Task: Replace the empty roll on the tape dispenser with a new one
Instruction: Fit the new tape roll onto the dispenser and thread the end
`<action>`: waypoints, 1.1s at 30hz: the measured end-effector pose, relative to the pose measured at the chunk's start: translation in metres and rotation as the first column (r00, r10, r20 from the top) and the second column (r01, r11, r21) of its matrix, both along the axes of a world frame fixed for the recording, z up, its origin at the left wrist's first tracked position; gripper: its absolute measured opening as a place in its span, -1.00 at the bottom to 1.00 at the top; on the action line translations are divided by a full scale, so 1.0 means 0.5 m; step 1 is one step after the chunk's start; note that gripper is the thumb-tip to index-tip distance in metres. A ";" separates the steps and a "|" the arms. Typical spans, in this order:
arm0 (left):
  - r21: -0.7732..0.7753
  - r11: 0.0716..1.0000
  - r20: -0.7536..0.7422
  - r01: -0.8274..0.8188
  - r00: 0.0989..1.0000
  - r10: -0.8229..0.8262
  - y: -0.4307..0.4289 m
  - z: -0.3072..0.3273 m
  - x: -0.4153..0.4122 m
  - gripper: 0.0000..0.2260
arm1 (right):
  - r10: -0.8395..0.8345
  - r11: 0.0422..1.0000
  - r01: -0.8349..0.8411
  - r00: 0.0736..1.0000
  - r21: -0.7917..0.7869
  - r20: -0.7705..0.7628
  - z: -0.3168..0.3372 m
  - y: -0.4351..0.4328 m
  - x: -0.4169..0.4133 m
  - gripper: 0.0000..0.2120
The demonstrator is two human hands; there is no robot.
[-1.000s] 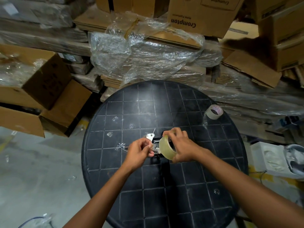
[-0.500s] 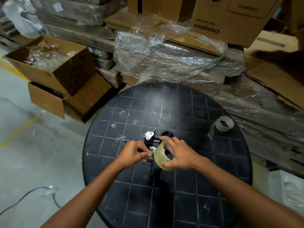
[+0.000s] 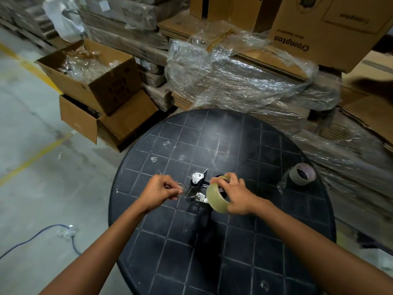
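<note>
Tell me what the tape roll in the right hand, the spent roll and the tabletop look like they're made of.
Tape roll: glossy yellowish translucent plastic film, probably. Spent roll: matte grey-brown core, looks like cardboard, with a scrap of clear film hanging off it. Tabletop: black, dull sheen, moulded grid lines, likely plastic; scuffed and dusty.

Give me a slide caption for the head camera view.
Right hand steadies the new tape roll on the dispenser while left hand pulls its tape end.

Glossy tape roll (image 3: 217,198), matt table (image 3: 265,241)
</note>
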State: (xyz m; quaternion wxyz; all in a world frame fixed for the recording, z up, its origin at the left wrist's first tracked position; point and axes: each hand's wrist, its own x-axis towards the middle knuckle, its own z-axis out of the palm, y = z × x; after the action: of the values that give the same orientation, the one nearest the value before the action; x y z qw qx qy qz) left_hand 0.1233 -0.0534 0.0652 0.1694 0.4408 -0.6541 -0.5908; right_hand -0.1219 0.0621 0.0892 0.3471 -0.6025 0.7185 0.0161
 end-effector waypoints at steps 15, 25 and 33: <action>-0.183 0.962 0.163 0.201 0.971 -0.172 -0.074 -0.038 -0.011 -0.93 | -0.270 0.958 0.253 0.954 -0.134 -0.129 -0.040 -0.038 0.023 0.04; -0.052 0.999 0.149 -0.006 0.989 0.014 -0.056 -0.203 -0.013 -0.80 | -0.171 0.979 0.115 0.912 -0.168 -0.373 -0.093 -0.112 0.041 0.00; -0.152 0.982 0.159 0.114 0.983 -0.089 -0.061 -0.262 -0.002 -0.96 | -0.084 0.996 0.070 0.939 -0.052 -0.334 -0.131 -0.102 0.013 -0.05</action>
State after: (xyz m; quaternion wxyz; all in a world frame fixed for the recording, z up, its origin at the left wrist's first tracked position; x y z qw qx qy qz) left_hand 0.1222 -0.0837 -0.0661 0.1239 0.4351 -0.7323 -0.5090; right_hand -0.1153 0.0112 0.0239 0.2082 -0.5691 0.7903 0.0907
